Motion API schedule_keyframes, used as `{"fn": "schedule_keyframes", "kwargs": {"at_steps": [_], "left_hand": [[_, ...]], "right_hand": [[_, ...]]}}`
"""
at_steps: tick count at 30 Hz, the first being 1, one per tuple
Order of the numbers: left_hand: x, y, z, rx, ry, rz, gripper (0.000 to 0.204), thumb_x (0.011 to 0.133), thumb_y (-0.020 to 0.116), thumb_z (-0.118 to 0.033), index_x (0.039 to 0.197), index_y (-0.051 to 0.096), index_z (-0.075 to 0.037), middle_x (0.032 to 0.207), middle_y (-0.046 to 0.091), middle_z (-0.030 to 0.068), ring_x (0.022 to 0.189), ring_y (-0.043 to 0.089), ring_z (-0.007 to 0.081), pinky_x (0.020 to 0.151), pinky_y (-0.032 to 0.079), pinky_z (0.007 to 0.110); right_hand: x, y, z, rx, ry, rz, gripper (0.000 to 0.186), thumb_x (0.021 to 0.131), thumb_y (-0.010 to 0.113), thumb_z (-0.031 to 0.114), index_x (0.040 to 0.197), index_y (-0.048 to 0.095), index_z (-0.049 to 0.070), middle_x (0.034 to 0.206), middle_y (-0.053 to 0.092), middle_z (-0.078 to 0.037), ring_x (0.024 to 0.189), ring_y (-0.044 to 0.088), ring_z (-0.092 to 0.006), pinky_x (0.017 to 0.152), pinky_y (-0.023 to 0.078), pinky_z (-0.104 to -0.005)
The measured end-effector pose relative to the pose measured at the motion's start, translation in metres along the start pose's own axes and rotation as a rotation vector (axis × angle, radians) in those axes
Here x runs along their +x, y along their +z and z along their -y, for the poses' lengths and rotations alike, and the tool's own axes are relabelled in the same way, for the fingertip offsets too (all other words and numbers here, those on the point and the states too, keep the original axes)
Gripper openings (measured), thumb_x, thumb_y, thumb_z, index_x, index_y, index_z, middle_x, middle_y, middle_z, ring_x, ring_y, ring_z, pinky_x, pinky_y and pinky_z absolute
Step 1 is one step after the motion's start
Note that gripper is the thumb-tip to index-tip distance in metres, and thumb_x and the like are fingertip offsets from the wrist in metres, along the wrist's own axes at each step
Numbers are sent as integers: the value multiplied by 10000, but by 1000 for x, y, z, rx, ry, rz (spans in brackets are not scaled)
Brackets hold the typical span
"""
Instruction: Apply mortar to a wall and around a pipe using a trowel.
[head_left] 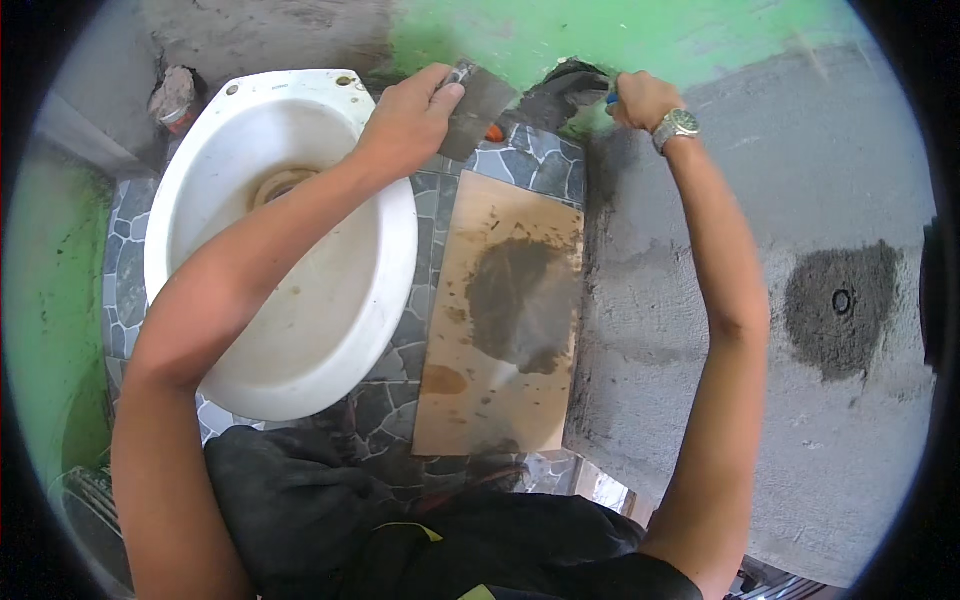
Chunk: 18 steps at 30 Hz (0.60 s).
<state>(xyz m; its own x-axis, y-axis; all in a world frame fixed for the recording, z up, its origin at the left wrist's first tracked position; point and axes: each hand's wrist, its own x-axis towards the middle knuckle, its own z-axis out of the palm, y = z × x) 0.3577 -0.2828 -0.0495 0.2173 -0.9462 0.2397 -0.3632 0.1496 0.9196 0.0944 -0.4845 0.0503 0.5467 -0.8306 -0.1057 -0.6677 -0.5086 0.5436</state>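
Note:
My left hand (405, 122) is closed around the handle of a flat, rectangular plastering trowel (478, 112), its grey blade tilted beside the far wall. My right hand (645, 102), with a watch on its wrist, grips a tool with a blue handle (612, 98); its working end is hard to make out against the dark stuff. Between the two tools, dark wet mortar (560, 102) sits in the corner at the foot of the green wall (500, 40). A bit of orange pipe (494, 133) shows just past the trowel blade.
A white toilet bowl (398, 290) stands under my left forearm. Cardboard (490, 410) with a wet grey stain lies on the stone-patterned tiles (395, 410). On the right, the rough grey wall (640, 300) has a dark patch (840, 350) around a small ring. A pipe stub (176, 100) sits at far left.

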Motion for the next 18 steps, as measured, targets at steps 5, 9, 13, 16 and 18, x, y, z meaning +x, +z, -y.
{"fn": "schedule_keyframes", "kwargs": {"at_steps": [5,9,13,16,18], "left_hand": [[0,-5,8,18,1,-11,323,1039,507,-284,1194,605,-18,937,666,148,874,607,239,822,468,374],[-1,-4,4,-23,19,-16,315,1028,508,-278,1178,604,-18,964,672,205,906,623,352,830,473,432],[0,1,3,-36,40,-35,305,1020,506,-273,1159,609,-22,994,681,257,944,635,452,840,477,478],[1,-2,3,17,50,1,334,1033,507,-294,1187,612,-16,959,679,182,897,641,306,832,477,404],[-2,-6,7,18,53,-28,337,1032,505,-297,1183,612,-15,958,676,184,898,640,311,832,477,406]], "right_hand": [[-10,-24,8,10,24,35,259,780,712,223,950,741,29,985,734,-223,918,725,-394,804,593,-468],[-6,-1,23,-9,-43,56,272,783,728,218,967,737,19,1004,731,-229,932,725,-393,817,590,-476],[10,14,26,12,-37,15,290,798,721,235,983,734,12,997,727,-242,938,724,-396,817,589,-481],[12,1,11,-40,-10,13,330,806,724,310,1009,727,50,1000,731,-216,923,718,-395,823,587,-483],[6,-15,11,-51,2,1,360,808,725,334,1030,722,50,1034,726,-217,943,715,-393,822,586,-479]]}}
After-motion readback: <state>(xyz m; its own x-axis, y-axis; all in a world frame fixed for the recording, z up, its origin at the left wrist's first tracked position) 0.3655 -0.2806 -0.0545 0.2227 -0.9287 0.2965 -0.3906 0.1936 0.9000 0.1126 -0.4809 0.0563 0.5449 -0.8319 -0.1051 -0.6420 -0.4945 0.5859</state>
